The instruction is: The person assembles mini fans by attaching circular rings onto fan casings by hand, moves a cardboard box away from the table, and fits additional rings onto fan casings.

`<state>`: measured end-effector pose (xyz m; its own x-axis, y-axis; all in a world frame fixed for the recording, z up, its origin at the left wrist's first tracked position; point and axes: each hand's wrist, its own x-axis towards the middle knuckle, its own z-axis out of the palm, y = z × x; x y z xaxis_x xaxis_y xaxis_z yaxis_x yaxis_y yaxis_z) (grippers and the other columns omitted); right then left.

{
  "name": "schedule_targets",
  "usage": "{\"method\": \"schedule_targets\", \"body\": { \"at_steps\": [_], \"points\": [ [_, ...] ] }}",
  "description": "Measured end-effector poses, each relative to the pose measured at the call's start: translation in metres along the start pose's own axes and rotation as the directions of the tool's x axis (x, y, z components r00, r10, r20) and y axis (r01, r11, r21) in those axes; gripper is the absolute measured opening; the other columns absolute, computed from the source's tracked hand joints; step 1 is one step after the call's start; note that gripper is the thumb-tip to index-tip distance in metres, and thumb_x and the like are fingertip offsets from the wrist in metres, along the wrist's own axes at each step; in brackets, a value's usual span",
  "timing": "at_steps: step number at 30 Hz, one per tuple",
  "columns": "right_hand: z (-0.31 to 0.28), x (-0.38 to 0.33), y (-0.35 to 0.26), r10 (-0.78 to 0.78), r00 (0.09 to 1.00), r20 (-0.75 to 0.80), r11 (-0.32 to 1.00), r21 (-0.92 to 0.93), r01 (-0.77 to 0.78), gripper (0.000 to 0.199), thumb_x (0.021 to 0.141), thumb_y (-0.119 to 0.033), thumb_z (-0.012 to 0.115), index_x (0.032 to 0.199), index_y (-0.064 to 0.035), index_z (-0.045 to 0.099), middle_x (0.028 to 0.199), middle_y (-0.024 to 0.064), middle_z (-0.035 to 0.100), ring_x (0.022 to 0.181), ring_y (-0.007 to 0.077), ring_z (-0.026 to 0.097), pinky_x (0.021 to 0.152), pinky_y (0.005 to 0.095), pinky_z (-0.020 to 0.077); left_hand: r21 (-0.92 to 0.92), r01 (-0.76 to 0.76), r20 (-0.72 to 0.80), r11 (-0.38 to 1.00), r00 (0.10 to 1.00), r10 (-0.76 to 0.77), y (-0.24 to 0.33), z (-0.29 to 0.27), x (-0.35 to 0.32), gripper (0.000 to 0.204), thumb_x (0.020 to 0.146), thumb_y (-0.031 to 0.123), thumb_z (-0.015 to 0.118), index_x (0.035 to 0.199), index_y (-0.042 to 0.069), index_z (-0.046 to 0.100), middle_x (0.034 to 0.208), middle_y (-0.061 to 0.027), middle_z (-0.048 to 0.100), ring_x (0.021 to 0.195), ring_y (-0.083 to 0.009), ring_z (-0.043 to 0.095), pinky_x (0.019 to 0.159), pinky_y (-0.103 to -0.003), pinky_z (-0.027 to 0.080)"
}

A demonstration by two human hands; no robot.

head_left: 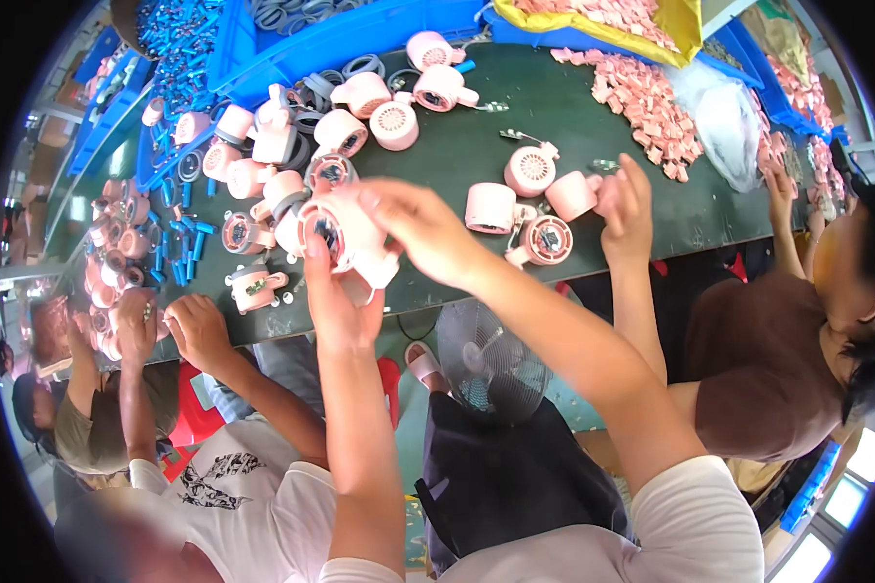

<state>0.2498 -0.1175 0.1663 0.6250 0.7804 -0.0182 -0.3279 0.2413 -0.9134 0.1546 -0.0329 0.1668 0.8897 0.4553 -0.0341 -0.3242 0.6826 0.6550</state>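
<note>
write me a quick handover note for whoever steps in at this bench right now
Left hand: holds a pink round plastic fan housing from below, its open face with dark inner parts showing.
Right hand: fingers rest on the top of the same housing.
Where things are: more pink housings lie loose on the dark green table; blue cylinders lie to the left; black rings fill a blue bin.
Done: cannot tell.
Left: the housing in hand is open; others lie open-faced too.
Co-workers' hands work on both sides.
</note>
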Motion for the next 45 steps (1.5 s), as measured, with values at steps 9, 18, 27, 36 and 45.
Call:
{"method": "schedule_targets", "body": {
  "at_steps": [9, 18, 27, 36, 45],
  "points": [
    [-0.077, 0.17, 0.005, -0.711, 0.703, 0.015, 0.313, -0.889, 0.335, 0.022, 0.08, 0.002, 0.051, 0.098, -0.0017, 0.063, 0.087, 0.0183, 0.066, 0.077, 0.0299, 0.064, 0.067, 0.0333, 0.0496, 0.036, 0.016, -0.274, 0.999, 0.962, -0.005, -0.006, -0.04, -0.049, 0.067, 0.084, 0.043, 0.059, 0.136, 0.015, 0.028, 0.118, -0.0088, 0.049, 0.106, -0.0272, 0.053, 0.079, -0.046, 0.05],
    [-0.132, 0.248, 0.018, -0.059, 0.943, 0.328, -0.121, -0.94, 0.319, 0.036, 0.064, 0.0, 0.062, 0.1, -0.0037, 0.058, 0.096, 0.0177, 0.062, 0.089, 0.0324, 0.06, 0.076, 0.0387, 0.0476, -0.076, 0.116, -0.188, 0.99, 0.974, -0.129, -0.007, -0.071, -0.093, 0.057, 0.083, 0.022, 0.062, 0.127, 0.017, 0.026, 0.112, -0.0264, 0.051, 0.088, -0.0332, 0.061, 0.062, -0.043, 0.056],
    [-0.123, 0.188, -0.039, -0.376, 0.898, 0.23, -0.041, -0.972, 0.232, 0.041, 0.063, -0.005, 0.071, 0.103, -0.0064, 0.061, 0.087, 0.0152, 0.06, 0.08, 0.0318, 0.059, 0.074, 0.0373, 0.0475, 0.017, 0.103, -0.148, 0.995, 0.984, -0.099, -0.005, -0.071, -0.09, 0.063, 0.076, 0.004, 0.068, 0.123, 0.016, 0.029, 0.118, -0.018, 0.048, 0.109, -0.0384, 0.052, 0.076, -0.04, 0.053],
    [-0.042, 0.022, 0.021, 0.186, 0.953, 0.238, -0.152, -0.951, 0.267, 0.026, 0.061, -0.01, 0.073, 0.084, -0.0043, 0.061, 0.085, 0.0107, 0.059, 0.089, 0.0282, 0.057, 0.072, 0.0382, 0.0476, -0.081, 0.095, -0.269, 0.992, 0.956, -0.114, -0.015, -0.054, -0.078, 0.062, 0.086, 0.019, 0.061, 0.136, 0.014, 0.024, 0.127, -0.0192, 0.045, 0.11, -0.0383, 0.052, 0.072, -0.034, 0.051],
    [-0.044, 0.016, 0.004, -0.177, 0.903, 0.392, -0.133, -0.918, 0.373, 0.063, 0.056, -0.017, 0.079, 0.114, -0.0076, 0.056, 0.114, 0.0087, 0.056, 0.098, 0.0258, 0.056, 0.082, 0.0353, 0.0478, -0.043, 0.053, -0.199, 0.998, 0.978, -0.061, -0.019, -0.044, -0.09, 0.077, 0.079, 0.005, 0.065, 0.14, 0.01, 0.019, 0.128, -0.0192, 0.043, 0.111, -0.0363, 0.052, 0.076, -0.034, 0.051]
  ]
}}
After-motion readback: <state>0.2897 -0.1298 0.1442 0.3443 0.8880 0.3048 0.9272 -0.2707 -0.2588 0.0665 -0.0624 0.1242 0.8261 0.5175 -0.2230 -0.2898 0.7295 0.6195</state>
